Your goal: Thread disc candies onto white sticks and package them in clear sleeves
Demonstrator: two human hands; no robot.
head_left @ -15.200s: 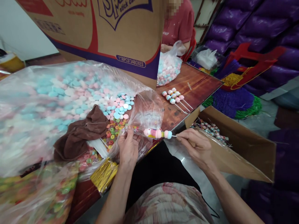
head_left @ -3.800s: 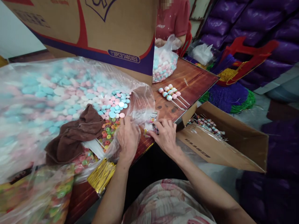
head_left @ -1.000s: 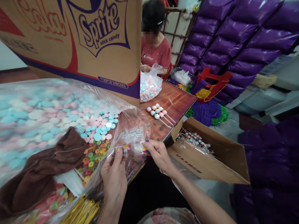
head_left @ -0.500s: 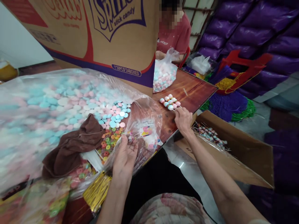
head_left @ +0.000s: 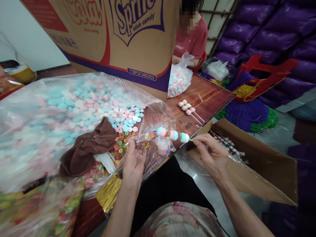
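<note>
My right hand (head_left: 212,154) pinches the bare stick end of a candy skewer (head_left: 174,135), threaded with pink, white and blue candies and small coloured rings. The skewer lies nearly level, pointing left. Palm up, my left hand (head_left: 134,158) has its thumb and fingers closed on a narrow clear plastic sleeve (head_left: 150,135) with a coloured print. The skewer's tip meets the sleeve's right end; I cannot tell whether it is inside. Candy skewers (head_left: 187,107) lie on the table beyond my right hand, their sticks towards me.
A large clear bag of pastel candies (head_left: 81,105) covers the table's left, with a brown cloth (head_left: 89,148) and gold twist ties (head_left: 109,192) nearer me. A tall carton (head_left: 111,42) stands behind. Right of the table, an open box (head_left: 266,158) holds finished skewers. A person (head_left: 191,39) sits opposite.
My right hand has lifted one candy skewer off the table group and brought it left and towards me, up to the sleeve. My left hand keeps its hold.
</note>
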